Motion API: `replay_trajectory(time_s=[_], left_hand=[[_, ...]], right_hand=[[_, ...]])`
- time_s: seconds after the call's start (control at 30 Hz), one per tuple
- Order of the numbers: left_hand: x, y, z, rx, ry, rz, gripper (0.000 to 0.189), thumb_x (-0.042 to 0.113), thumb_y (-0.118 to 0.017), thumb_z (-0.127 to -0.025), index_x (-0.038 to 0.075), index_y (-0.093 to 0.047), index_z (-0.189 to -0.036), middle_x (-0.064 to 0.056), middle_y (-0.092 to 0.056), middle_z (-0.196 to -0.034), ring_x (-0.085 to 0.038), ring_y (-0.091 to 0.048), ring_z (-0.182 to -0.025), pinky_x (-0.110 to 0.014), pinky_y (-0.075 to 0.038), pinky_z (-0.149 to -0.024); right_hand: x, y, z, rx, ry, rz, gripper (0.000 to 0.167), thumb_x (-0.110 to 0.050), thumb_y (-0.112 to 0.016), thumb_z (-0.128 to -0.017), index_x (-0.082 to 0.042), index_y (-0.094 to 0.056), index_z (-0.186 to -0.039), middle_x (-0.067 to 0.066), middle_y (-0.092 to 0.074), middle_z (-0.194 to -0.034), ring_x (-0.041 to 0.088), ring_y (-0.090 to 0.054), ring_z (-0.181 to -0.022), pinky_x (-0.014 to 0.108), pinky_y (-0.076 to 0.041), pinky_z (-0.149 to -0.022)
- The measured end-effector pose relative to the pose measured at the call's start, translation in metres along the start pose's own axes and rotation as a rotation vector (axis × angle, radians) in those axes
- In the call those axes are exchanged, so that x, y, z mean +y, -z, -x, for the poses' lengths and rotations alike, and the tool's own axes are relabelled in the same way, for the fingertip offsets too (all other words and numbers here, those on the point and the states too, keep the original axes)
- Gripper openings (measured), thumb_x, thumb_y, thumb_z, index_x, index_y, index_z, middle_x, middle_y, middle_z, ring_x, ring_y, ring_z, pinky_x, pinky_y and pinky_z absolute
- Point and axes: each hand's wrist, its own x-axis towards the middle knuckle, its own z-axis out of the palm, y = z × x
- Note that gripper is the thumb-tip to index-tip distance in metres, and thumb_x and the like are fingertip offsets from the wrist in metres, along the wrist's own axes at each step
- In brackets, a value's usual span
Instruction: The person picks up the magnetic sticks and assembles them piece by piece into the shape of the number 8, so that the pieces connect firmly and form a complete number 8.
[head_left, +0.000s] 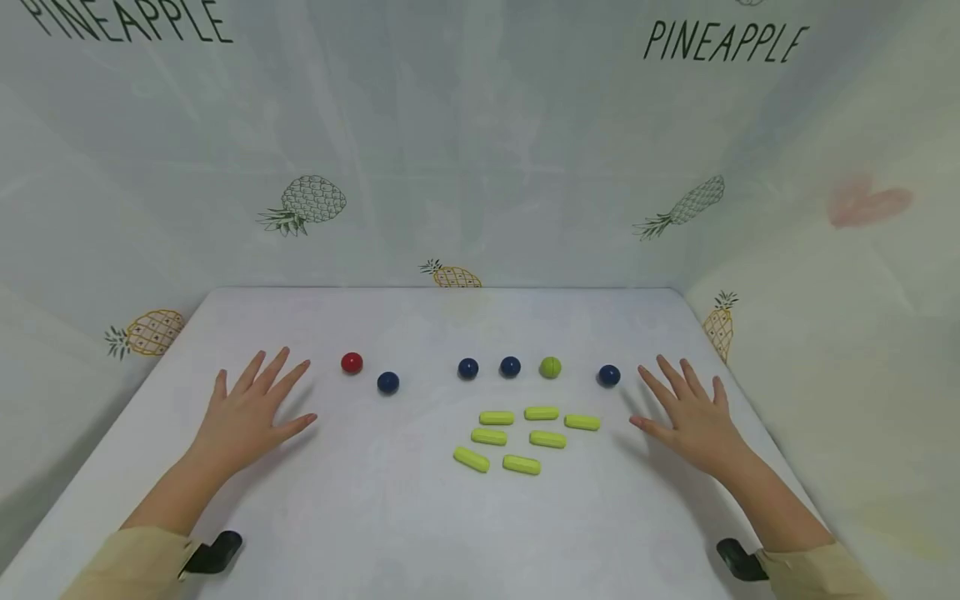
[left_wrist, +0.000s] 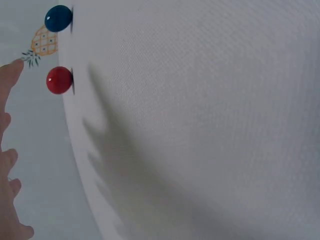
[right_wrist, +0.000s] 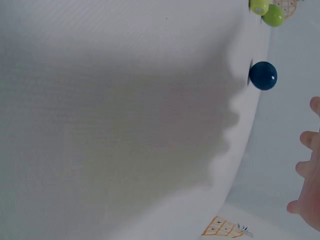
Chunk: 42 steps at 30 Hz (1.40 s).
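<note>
My left hand [head_left: 243, 419] hovers over the left side of the white table with fingers spread, holding nothing. Closest to it lies a red ball [head_left: 352, 363], with a dark blue ball [head_left: 387, 382] to the right of that. On the other side, my right hand [head_left: 692, 419] is likewise spread above the table and grips nothing. A dark blue ball [right_wrist: 263, 76] is just off its fingertips. Between the hands, two more blue balls [head_left: 468, 368] and a green ball [head_left: 551, 367] form a rough row. Several yellow-green ridged sticks [head_left: 521, 464] lie in front of them.
White table [head_left: 360, 517] ends at a pineapple-printed curtain [head_left: 495, 125] at the back, and similar cloth hangs at both sides. Each sleeve has a black strap piece [head_left: 214, 552] near the wrist. Hand shadows fall on the tabletop.
</note>
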Motion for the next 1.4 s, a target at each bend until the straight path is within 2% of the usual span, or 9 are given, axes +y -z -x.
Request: replay_trajectory(time_s=[0.3, 0.5, 0.73, 0.87, 1.17, 1.4], left_hand=[[0.009, 0.005, -0.006, -0.004, -0.025, 0.0, 0.085, 0.056, -0.069, -0.083, 0.021, -0.032, -0.152, -0.017, -0.024, -0.157, -0.044, -0.017, -0.141, -0.073, 0.004, -0.104], [0.02, 0.009, -0.011, 0.027, -0.057, 0.001, 0.083, 0.053, -0.071, -0.081, 0.019, -0.038, -0.148, -0.017, -0.029, -0.154, -0.043, -0.022, -0.139, -0.075, -0.006, -0.103], [0.041, 0.016, -0.016, 0.005, -0.087, -0.003, 0.081, 0.053, -0.071, -0.08, 0.014, -0.043, -0.146, -0.017, -0.031, -0.153, -0.043, -0.023, -0.139, -0.074, -0.011, -0.103], [0.053, 0.018, -0.019, -0.014, -0.111, -0.015, 0.081, 0.054, -0.071, -0.081, 0.015, -0.043, -0.146, -0.016, -0.032, -0.153, -0.042, -0.023, -0.139, -0.073, -0.013, -0.103], [0.078, 0.017, -0.023, 0.03, -0.229, -0.047, 0.079, 0.059, -0.067, -0.081, 0.02, -0.045, -0.145, -0.014, -0.038, -0.149, -0.039, -0.027, -0.139, -0.071, -0.016, -0.104], [0.103, 0.018, -0.023, 0.011, -0.277, -0.028, 0.079, 0.06, -0.067, -0.081, 0.022, -0.044, -0.146, -0.012, -0.037, -0.152, -0.036, -0.027, -0.14, -0.068, -0.015, -0.107]], right_hand=[[-0.005, 0.001, -0.005, -0.002, -0.003, -0.03, 0.082, -0.056, -0.059, -0.09, -0.018, -0.026, -0.155, 0.02, -0.021, -0.157, 0.047, -0.012, -0.142, 0.075, -0.001, -0.102], [-0.014, 0.007, -0.01, -0.048, -0.014, -0.049, 0.084, -0.062, -0.056, -0.089, -0.016, -0.028, -0.154, 0.02, -0.02, -0.158, 0.048, -0.012, -0.142, 0.074, 0.001, -0.103], [-0.026, 0.007, -0.013, -0.07, -0.011, -0.065, 0.087, -0.064, -0.058, -0.087, -0.015, -0.029, -0.153, 0.018, -0.019, -0.159, 0.046, -0.01, -0.143, 0.072, 0.002, -0.105], [-0.034, 0.006, -0.014, -0.068, 0.007, -0.084, 0.087, -0.062, -0.061, -0.086, -0.015, -0.032, -0.153, 0.017, -0.021, -0.158, 0.045, -0.011, -0.143, 0.071, 0.0, -0.105], [-0.051, 0.005, -0.018, -0.071, 0.049, -0.214, 0.083, -0.056, -0.066, -0.086, -0.014, -0.035, -0.151, 0.016, -0.025, -0.157, 0.043, -0.012, -0.144, 0.07, -0.003, -0.107], [-0.067, 0.001, -0.022, -0.089, 0.071, -0.242, 0.084, -0.053, -0.07, -0.083, -0.017, -0.036, -0.151, 0.013, -0.027, -0.157, 0.04, -0.013, -0.144, 0.067, -0.004, -0.108]])
